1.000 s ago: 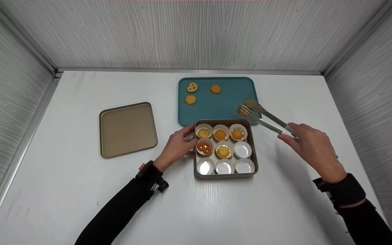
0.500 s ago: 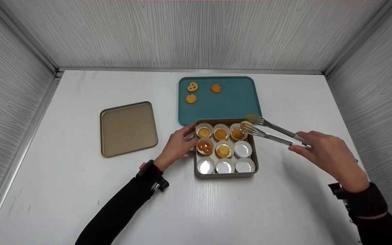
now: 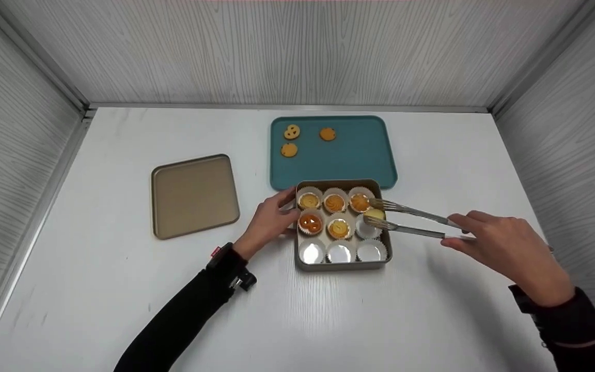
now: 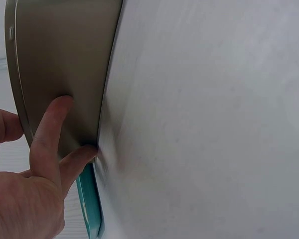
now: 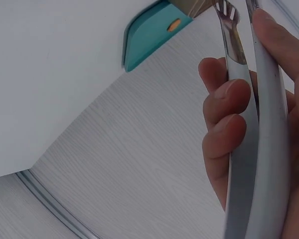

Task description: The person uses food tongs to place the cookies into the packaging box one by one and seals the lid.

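Since the earlier frames the metal tongs (image 3: 406, 218) have travelled from above the teal tray (image 3: 364, 155) down to the square baking tin (image 3: 343, 264), carrying a pale cookie (image 3: 375, 213). In the head view the right hand (image 3: 504, 248) grasps the tongs' handles, fingers curled round both arms, and the tips hold the cookie over the white paper cup in the middle row, right column; whether the cookie touches the cup cannot be told. The left hand (image 3: 269, 221) rests against the tin's left wall with fingers extended. Five cups already hold cookies, the three front cups (image 3: 340, 252) are unfilled, and three cookies (image 3: 302, 140) remain on the tray, so the filling is judged a little over half done. The tin's lid (image 3: 194, 196) lies apart to the left. In the left wrist view, straight fingers (image 4: 50, 134) press on the tin's side wall (image 4: 60, 59). In the right wrist view, fingers (image 5: 224, 124) and thumb clasp the tong arms (image 5: 249, 164), with the tray corner (image 5: 149, 35) visible beyond.
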`<state>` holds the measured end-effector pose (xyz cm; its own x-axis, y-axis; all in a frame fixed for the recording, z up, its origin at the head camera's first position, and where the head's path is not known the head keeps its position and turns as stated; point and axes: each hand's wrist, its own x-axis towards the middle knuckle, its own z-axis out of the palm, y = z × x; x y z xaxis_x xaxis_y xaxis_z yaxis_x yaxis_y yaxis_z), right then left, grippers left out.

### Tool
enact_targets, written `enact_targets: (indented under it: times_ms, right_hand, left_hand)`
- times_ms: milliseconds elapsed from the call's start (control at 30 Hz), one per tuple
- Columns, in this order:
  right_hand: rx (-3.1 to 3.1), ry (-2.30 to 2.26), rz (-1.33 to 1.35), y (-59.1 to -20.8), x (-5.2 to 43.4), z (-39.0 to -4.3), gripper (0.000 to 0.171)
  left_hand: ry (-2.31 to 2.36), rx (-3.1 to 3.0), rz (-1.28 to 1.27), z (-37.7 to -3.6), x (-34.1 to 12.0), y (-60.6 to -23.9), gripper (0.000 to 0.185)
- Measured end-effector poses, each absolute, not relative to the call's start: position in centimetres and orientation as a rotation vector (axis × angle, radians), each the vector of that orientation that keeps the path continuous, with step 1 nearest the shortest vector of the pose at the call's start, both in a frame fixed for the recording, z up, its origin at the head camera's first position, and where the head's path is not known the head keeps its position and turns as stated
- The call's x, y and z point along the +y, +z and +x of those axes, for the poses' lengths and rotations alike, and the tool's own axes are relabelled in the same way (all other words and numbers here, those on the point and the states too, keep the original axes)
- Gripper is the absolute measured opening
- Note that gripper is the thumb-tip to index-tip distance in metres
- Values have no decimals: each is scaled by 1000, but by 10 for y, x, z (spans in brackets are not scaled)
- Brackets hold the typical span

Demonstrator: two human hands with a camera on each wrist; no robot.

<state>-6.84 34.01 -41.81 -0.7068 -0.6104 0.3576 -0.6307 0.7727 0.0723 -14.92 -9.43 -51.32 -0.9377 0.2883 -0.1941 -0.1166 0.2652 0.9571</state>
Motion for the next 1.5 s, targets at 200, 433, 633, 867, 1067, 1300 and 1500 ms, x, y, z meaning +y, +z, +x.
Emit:
enact_targets:
  times_ms: [200, 433, 633, 867, 1067, 1300, 1500]
  right_hand:
    - [-2539, 36, 987, -414, 330, -68, 61]
    - [-2501, -24, 992, -408, 321, -69, 65]
    - [-2493, -64, 988, -402, 315, -69, 64]
    - [-2490, 5, 919, -406, 307, -80, 56]
    - [-2531, 85, 830, -418, 300, -107, 37]
    - [-2620, 201, 689, -438, 284, -147, 36]
    - [-2695, 315, 613, -453, 270, -180, 35]
  left_hand:
    - [1771, 2135, 125, -149, -94, -513, 68]
    - [1770, 2131, 115, -149, -95, -512, 68]
    - [1759, 2144, 117, -151, -96, -512, 69]
    - [1746, 2162, 110, -152, -97, -512, 69]
    - [1774, 2133, 106, -151, -96, -513, 69]
    - [1792, 2111, 121, -150, -95, -514, 71]
    - [1805, 2108, 135, -148, -93, -514, 69]
